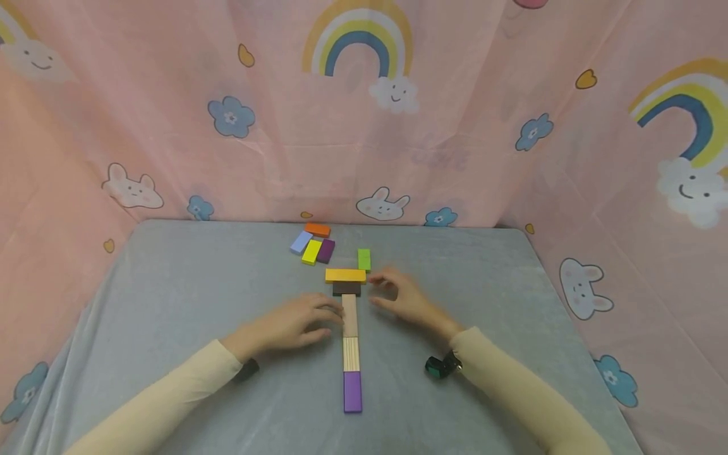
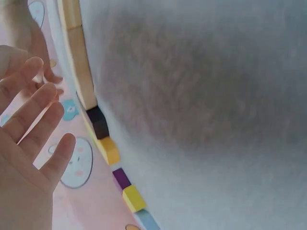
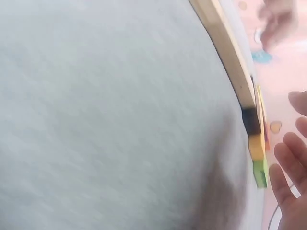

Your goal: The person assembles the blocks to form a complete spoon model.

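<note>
Down the middle of the table runs a line of blocks: a purple block [image 1: 352, 392], a ridged wooden block [image 1: 351, 354], a plain wooden block [image 1: 349, 316], then a black block [image 1: 347, 289] and an orange-yellow block [image 1: 345, 275] lying crosswise. My left hand [image 1: 298, 322] hovers just left of the plain wooden block, fingers loosely spread in the left wrist view; whether a fingertip touches it I cannot tell. To the right of the crosswise blocks is my right hand [image 1: 406, 300], thumb and fingers apart and holding nothing. A green block [image 1: 364, 259] lies behind the orange-yellow one.
Toward the back edge lie an orange block [image 1: 317, 230], a light blue block [image 1: 301, 242], a yellow block [image 1: 311, 252] and a dark purple block [image 1: 326, 251], grouped together. A grey cloth [image 1: 199, 278] covers the table; a pink patterned curtain [image 1: 273, 164] hangs around it.
</note>
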Motion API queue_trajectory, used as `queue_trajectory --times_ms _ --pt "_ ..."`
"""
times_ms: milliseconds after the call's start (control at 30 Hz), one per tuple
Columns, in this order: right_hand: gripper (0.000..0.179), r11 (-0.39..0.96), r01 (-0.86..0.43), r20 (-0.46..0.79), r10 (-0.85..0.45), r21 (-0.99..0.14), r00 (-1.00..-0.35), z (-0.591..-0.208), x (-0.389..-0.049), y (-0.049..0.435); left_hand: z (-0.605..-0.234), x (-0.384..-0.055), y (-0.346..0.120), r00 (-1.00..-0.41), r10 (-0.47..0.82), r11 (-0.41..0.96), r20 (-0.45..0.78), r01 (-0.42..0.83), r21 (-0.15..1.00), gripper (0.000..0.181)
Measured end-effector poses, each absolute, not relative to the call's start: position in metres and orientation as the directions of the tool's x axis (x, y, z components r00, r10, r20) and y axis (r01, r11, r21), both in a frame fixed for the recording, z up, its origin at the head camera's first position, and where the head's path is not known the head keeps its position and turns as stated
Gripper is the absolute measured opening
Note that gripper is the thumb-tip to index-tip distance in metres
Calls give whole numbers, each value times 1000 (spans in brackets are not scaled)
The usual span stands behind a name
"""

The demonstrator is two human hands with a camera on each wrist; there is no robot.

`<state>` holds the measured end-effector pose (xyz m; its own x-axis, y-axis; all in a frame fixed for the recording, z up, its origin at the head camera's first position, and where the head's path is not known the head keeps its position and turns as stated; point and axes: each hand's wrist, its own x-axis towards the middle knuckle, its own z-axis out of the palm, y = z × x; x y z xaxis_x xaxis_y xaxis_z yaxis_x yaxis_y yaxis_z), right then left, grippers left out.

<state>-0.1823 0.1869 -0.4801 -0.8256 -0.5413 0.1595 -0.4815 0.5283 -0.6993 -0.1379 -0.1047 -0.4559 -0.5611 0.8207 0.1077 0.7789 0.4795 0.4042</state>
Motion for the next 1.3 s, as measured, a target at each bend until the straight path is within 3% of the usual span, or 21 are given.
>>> queue_trajectory --times_ms 167,367,800,1033,1300 --pt "37 474 -575 228 -605 -668 -763 -482 -167 184 -451 -145 -111 -585 801 498 128 769 401 28" --pt "34 456 -705 295 -683 -543 -669 -486 -151 179 -443 -159 -119 -615 772 520 162 757 394 28" --pt "30 334 -869 376 -801 -365 -466 -496 -133 173 -434 -187 -132 -749 655 619 106 611 494 31" --pt "29 348 -875 355 -814 -337 -460 -498 -130 174 -439 -202 -136 -810 583 662 62 518 542 31" --pt "28 369 -869 308 -828 -329 -468 -497 -127 176 -443 -216 -136 -909 415 723 45 359 590 34"
